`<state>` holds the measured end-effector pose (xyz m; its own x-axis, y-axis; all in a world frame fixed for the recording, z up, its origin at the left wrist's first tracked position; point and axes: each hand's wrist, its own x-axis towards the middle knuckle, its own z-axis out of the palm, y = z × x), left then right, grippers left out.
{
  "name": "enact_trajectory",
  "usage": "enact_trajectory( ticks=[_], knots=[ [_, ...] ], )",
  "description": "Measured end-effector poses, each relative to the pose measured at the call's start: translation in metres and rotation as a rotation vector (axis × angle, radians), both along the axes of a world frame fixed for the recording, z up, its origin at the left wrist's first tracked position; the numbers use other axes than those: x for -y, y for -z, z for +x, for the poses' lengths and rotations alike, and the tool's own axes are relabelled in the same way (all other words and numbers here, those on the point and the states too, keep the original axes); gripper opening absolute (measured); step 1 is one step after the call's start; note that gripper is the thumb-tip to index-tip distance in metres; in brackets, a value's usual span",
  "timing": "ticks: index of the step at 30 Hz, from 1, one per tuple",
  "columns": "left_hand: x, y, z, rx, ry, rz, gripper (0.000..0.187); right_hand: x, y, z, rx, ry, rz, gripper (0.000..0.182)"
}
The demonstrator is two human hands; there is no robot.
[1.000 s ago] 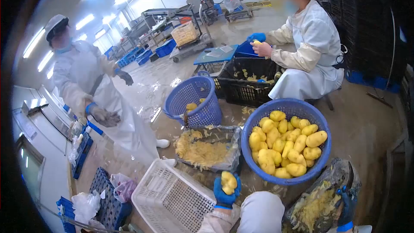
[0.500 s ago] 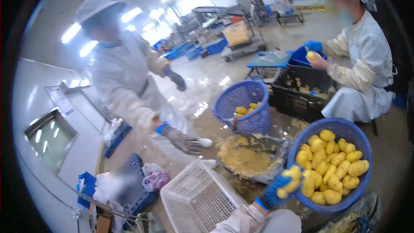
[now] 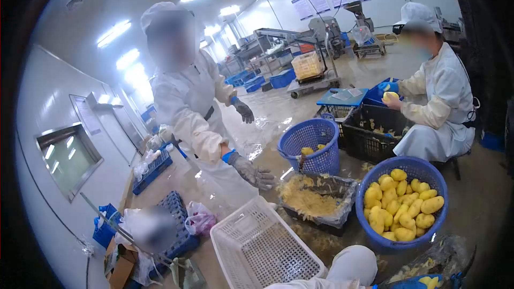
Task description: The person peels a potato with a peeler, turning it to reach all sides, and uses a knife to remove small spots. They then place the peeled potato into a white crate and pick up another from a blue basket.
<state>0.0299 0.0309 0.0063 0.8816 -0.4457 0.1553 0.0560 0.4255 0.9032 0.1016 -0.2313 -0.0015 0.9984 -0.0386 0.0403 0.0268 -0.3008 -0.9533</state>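
Observation:
My left hand point(image 3: 409, 284), in a blue glove, shows only at the bottom edge and is closed around a yellow peeled potato point(image 3: 428, 280). It hovers over a plastic-lined bin of peelings point(image 3: 423, 265). Only a sliver of blue glove from my right hand point(image 3: 456, 279) shows in the bottom right corner, its grip hidden. Just above stands a large blue basket point(image 3: 408, 162) heaped with peeled potatoes point(image 3: 399, 206). My knee point(image 3: 350, 265) is in white.
A white perforated crate point(image 3: 257, 246) lies at bottom centre. Behind it sit a lined black tray of peelings point(image 3: 313, 200) and a smaller blue basket point(image 3: 308, 131). A standing co-worker reaches a grey-gloved hand point(image 3: 254, 174) forward. A seated co-worker point(image 3: 436, 101) holds a potato over a black crate point(image 3: 369, 131).
My view has tilted up and left. My left hand carried the potato rightward and down to the bottom edge. The standing co-worker has come closer, arm extended.

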Motion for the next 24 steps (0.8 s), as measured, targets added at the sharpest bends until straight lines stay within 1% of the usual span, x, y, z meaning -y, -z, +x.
enact_trajectory(
  ticks=[1, 2, 3, 4, 5, 7, 9, 10, 11, 12, 13, 14, 15, 16, 17, 18, 19, 20, 21, 22, 23, 24],
  knots=[
    [0.003, -0.026, -0.002, 0.005, 0.001, 0.002, 0.05, 0.005, 0.0, -0.002, 0.008, -0.005, 0.002, 0.023],
    [0.006, -0.05, -0.003, -0.362, 0.038, -0.254, 0.05, 0.011, 0.003, -0.005, 0.022, -0.012, 0.006, 0.023],
    [0.009, -0.062, -0.004, -0.734, 0.077, -0.501, 0.051, 0.015, 0.006, -0.009, 0.038, -0.017, 0.012, 0.023],
    [0.004, -0.04, 0.004, -0.692, 0.101, -0.355, 0.055, 0.02, 0.006, -0.014, 0.055, -0.018, 0.017, 0.023],
    [-0.003, -0.039, 0.007, -0.694, 0.11, -0.344, 0.055, 0.018, 0.003, -0.018, 0.081, -0.022, 0.01, 0.023],
    [-0.02, -0.045, 0.013, -0.668, -0.065, -0.424, 0.052, 0.022, -0.005, -0.024, 0.11, -0.032, -0.021, 0.022],
    [-0.052, -0.045, 0.023, -0.601, -0.23, -0.464, 0.053, 0.031, -0.006, -0.024, 0.411, -0.176, -0.464, 0.021],
    [-0.073, -0.042, 0.028, -0.549, -0.303, -0.457, 0.054, 0.03, -0.005, -0.023, 0.413, -0.177, -0.465, 0.021],
    [-0.102, -0.037, 0.036, -0.457, -0.359, -0.4, 0.057, 0.026, -0.005, -0.02, 0.13, -0.09, -0.292, 0.021],
    [-0.122, -0.048, 0.038, -0.366, -0.5, -0.454, 0.055, 0.025, -0.005, -0.018, -0.154, -0.002, -0.122, 0.022],
    [-0.139, -0.059, 0.034, -0.289, -0.633, -0.515, 0.053, 0.025, 0.004, -0.015, -0.163, 0.004, -0.14, 0.022],
    [-0.152, -0.066, 0.024, -0.068, -0.851, -0.243, 0.049, 0.028, 0.02, -0.015, 0.049, -0.072, -0.168, 0.022],
    [-0.169, -0.047, 0.018, 0.026, -0.944, -0.077, 0.045, 0.034, 0.035, -0.017, 0.249, -0.145, -0.202, 0.023],
    [-0.186, -0.028, 0.012, 0.108, -1.046, 0.092, 0.04, 0.037, 0.04, -0.013, -0.499, 0.046, 0.393, 0.036],
    [-0.212, 0.001, 0.009, -0.066, -0.993, -0.143, 0.035, 0.032, 0.035, -0.014, -0.509, 0.09, 0.373, 0.036],
    [-0.238, 0.03, 0.007, -0.241, -0.963, -0.394, 0.029, 0.021, 0.026, -0.015, -0.305, -0.005, 0.112, 0.03],
    [-0.252, 0.049, -0.001, -0.569, -0.82, -0.924, 0.023, 0.01, 0.015, -0.013, -0.107, -0.114, -0.154, 0.027],
    [-0.26, 0.072, -0.006, -0.644, -0.912, -0.967, 0.023, -0.007, 0.001, -0.005, -0.114, -0.103, -0.173, 0.027],
    [-0.265, 0.088, -0.008, -0.717, -1.009, -1.005, 0.023, -0.027, -0.014, 0.003, -0.34, 0.053, -0.016, 0.028],
    [-0.261, 0.084, -0.005, -0.792, -1.082, -1.013, 0.025, -0.038, -0.02, 0.009, -0.565, 0.212, 0.143, 0.028],
    [-0.266, 0.094, 0.0, -0.805, -1.077, -1.019, 0.025, -0.04, -0.014, 0.016, -0.567, 0.221, 0.132, 0.028],
    [-0.271, 0.107, 0.004, -0.856, -1.112, -1.034, 0.025, -0.038, -0.003, 0.024, -0.598, 0.224, 0.188, 0.026]
  ],
)
